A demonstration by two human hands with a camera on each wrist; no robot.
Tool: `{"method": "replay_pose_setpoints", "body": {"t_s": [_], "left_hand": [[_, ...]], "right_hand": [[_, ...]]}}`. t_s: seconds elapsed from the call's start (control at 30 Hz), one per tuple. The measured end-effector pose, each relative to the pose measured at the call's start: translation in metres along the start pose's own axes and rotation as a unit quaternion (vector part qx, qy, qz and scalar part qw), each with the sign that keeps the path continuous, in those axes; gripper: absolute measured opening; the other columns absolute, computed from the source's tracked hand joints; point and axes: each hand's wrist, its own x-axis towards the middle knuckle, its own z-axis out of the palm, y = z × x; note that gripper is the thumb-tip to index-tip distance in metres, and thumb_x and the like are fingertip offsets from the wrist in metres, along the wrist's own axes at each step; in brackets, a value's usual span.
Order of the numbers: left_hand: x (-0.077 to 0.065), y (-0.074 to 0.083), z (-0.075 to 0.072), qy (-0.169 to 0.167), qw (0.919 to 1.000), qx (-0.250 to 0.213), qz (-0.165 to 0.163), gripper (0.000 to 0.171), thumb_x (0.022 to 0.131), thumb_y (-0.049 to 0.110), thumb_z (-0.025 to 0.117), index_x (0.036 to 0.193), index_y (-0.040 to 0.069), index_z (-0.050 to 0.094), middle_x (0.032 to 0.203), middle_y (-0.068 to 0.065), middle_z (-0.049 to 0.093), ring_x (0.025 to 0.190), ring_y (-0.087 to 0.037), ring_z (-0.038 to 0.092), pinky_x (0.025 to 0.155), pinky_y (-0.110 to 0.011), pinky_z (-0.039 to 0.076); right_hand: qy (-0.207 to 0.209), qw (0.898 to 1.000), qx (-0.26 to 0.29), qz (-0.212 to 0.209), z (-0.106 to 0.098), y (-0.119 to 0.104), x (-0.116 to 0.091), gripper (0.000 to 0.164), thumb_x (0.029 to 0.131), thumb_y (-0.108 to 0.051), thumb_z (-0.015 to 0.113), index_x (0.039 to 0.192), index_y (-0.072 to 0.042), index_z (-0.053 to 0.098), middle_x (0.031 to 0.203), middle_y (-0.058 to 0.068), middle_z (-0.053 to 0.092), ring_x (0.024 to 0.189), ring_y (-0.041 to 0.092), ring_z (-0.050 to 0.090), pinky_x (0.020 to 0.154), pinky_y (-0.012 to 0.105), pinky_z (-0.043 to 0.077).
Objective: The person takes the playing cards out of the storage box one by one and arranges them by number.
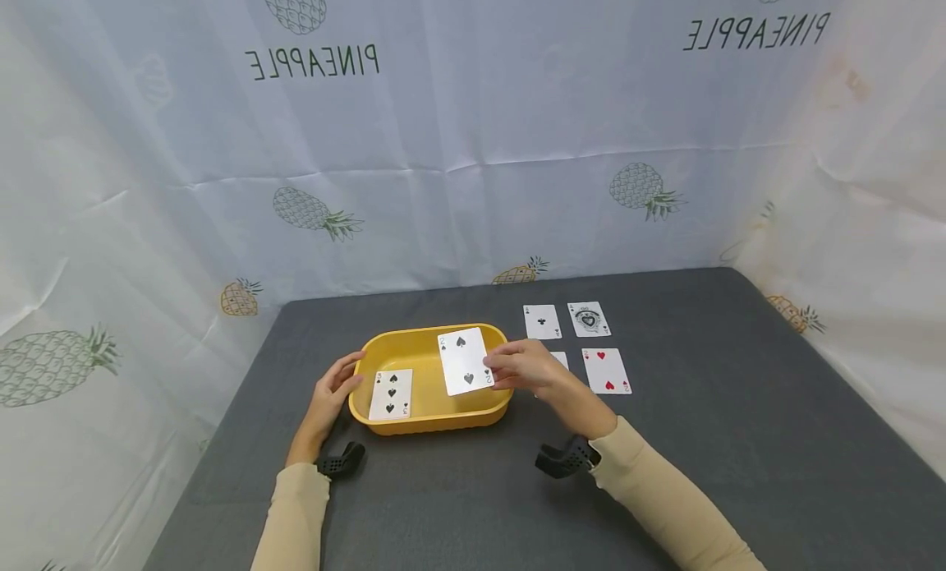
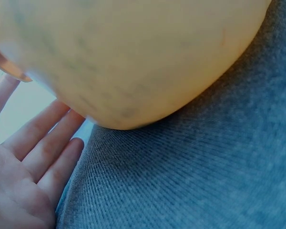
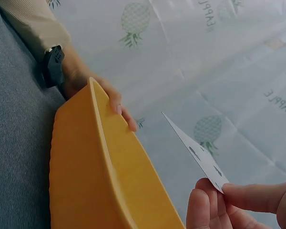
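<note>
Pinching the two of spades by its near right edge between thumb and fingertips, the right hand holds it tilted above the yellow tray, clear of the rim. The left hand touches the tray's left end, its fingers fairly straight and spread at the rim. A light pinch on the very edge should suit this thin card best, since a firm one could bend it. Lowering it flat and close to the tray floor would, I judge, stop it gliding onto the three of spades, which lies at the left end inside. Light left-hand contact should be enough to steady the tray.

Dark grey cloth covers the worktop. To the tray's right lie a single-club card, an ornate ace, the two of hearts and another card, mostly hidden behind the right hand. Pale pineapple-printed curtains enclose the back and sides.
</note>
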Motion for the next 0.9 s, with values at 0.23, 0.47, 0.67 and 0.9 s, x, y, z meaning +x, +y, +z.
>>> {"method": "replay_pose_setpoints", "body": {"t_s": [0.23,0.47,0.67,0.9], "left_hand": [[0.0,0.0,0.001,0.002,1.0,0.005,0.003,0.046,0.098,0.014,0.054,0.14,-0.002,0.043,0.116,0.025,0.057,0.107,0.011,0.056,0.086,-0.007,0.047],[-0.001,0.001,0.0,0.004,0.9999,0.009,-0.005,0.046,0.098,0.016,0.054,0.14,-0.001,0.044,0.117,0.023,0.056,0.108,0.011,0.056,0.087,-0.007,0.046],[-0.003,0.001,0.001,0.002,1.0,0.003,0.002,0.046,0.098,0.014,0.054,0.14,-0.002,0.043,0.117,0.021,0.057,0.107,0.01,0.057,0.086,-0.008,0.047],[-0.003,0.003,0.001,0.006,0.9999,0.01,-0.009,0.045,0.098,0.014,0.054,0.14,-0.001,0.043,0.122,0.015,0.057,0.107,0.011,0.057,0.086,-0.007,0.047]], "right_hand": [[0.01,1.0,-0.013,0.0,-0.02,0.006,-0.01,0.033,0.09,-0.01,0.063,0.115,0.012,0.061,0.073,-0.003,0.059,0.066,0.007,0.057,0.063,0.019,0.056],[0.024,0.999,-0.022,-0.003,-0.045,0.013,-0.015,0.032,0.091,-0.011,0.062,0.115,0.011,0.06,0.074,-0.005,0.062,0.068,0.006,0.06,0.069,0.024,0.058],[0.033,0.999,-0.021,-0.001,-0.069,0.017,-0.022,0.032,0.091,-0.012,0.061,0.114,0.01,0.06,0.075,-0.006,0.061,0.07,0.005,0.06,0.073,0.025,0.058],[0.043,0.996,-0.073,0.01,-0.1,0.024,-0.033,0.038,0.093,-0.017,0.061,0.12,0.009,0.058,0.089,-0.006,0.061,0.085,0.009,0.06,0.086,0.03,0.056]]}}
